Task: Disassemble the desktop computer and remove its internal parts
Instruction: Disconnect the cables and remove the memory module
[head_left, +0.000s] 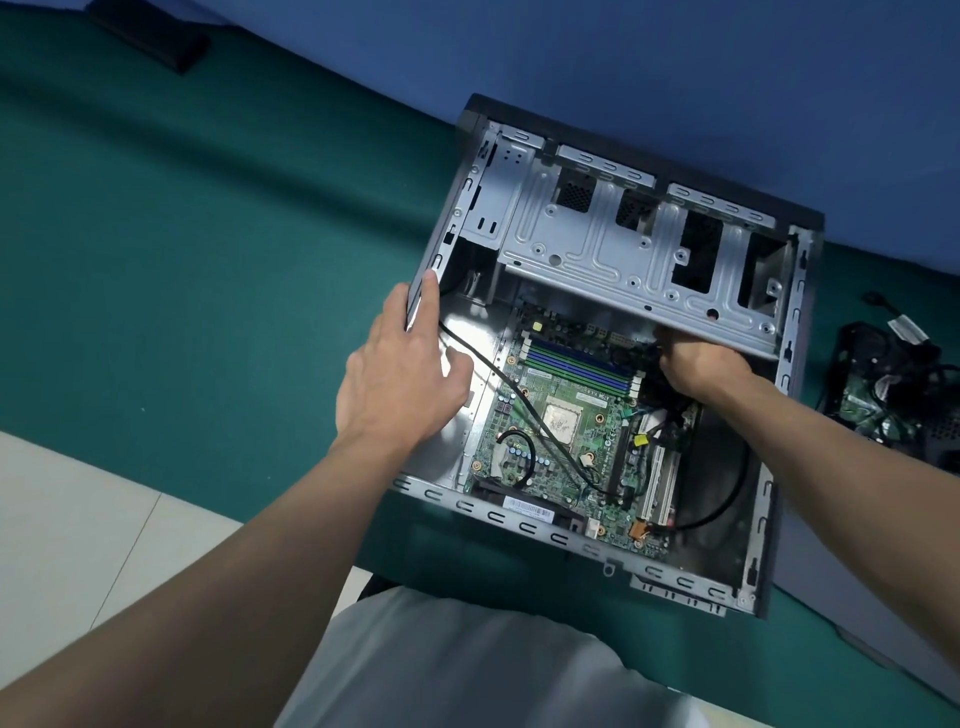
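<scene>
An open desktop computer case (769, 525) lies on its side on a green table. Its green motherboard (561, 467) shows a bare processor (561, 420), blue memory slots (576, 361) and black cables (519, 395). A grey metal drive cage (639, 249) spans the case's far half. My left hand (400, 374) rests on the case's left wall, fingers along the edge and thumb inside. Under the cage's near edge my right hand (701, 364) is closed around something at the board's right side; its fingers hide what it grips.
Removed parts with tangled black cables and a green board (893, 384) lie on the table right of the case. A flat black object (150, 36) sits at the far left. A blue wall stands behind the table, pale floor at lower left.
</scene>
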